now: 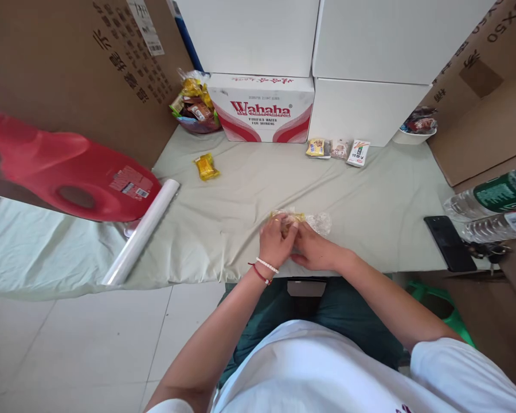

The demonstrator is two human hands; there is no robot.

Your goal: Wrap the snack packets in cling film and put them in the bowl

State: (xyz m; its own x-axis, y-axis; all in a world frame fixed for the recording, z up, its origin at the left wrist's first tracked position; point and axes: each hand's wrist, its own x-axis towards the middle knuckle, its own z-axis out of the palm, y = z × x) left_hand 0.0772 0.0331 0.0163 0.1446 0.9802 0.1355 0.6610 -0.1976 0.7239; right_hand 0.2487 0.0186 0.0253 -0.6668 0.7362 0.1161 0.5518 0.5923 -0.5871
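- One crinkled clear wrapper [320, 223] lies near the front edge of the cloth-covered table [227, 212]; the left hand [276, 242] curls its fingers around it, I'd guess for steadiness.
- The right hand [313, 246] bends in close; on my feed I can't tell whether its fingers grip.
- Back-left corner: bowl [200, 125] heaped with wrapped snacks [196, 103].
- Back-right corner: white tub [413, 137] of dark packets [420, 123].

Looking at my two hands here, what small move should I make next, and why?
Probably shift your right hand onto the crumpled clear plastic just beyond it and gather that in. The plastic lies spread on the tablecloth, while your left hand rests over the partly hidden yellow-edged item and could likely steady it.
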